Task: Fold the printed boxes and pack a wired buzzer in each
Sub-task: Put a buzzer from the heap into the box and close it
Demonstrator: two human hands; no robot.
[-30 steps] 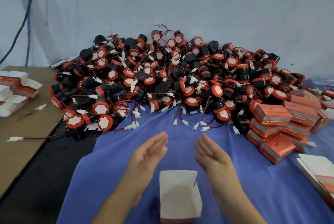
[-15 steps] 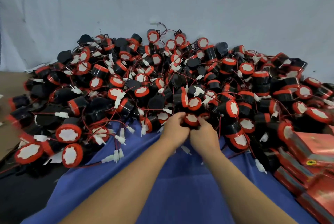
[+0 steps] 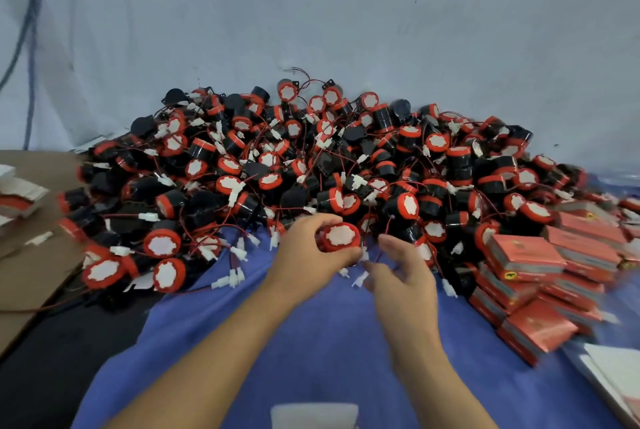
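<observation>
My left hand [image 3: 311, 255] grips one wired buzzer [image 3: 341, 237], a black cylinder with a red rim and white round label, lifted just off the front edge of the big buzzer pile [image 3: 311, 165]. Beside it, my right hand [image 3: 401, 273] has its fingers curled around the buzzer's thin wire and white connector [image 3: 360, 278]. The folded white box [image 3: 313, 415] stands open at the bottom edge, between my forearms on the blue cloth [image 3: 311, 342].
Packed red boxes [image 3: 530, 255] are stacked at the right. Flat unfolded box blanks lie at the far left [image 3: 17, 193] and bottom right [image 3: 613, 373]. Brown cardboard [image 3: 31, 276] covers the table's left side. A grey cloth wall backs the pile.
Both hands reached from beside the folded box into the pile's front edge. My left hand has since pulled one buzzer out, and my right hand has drawn back along its wire.
</observation>
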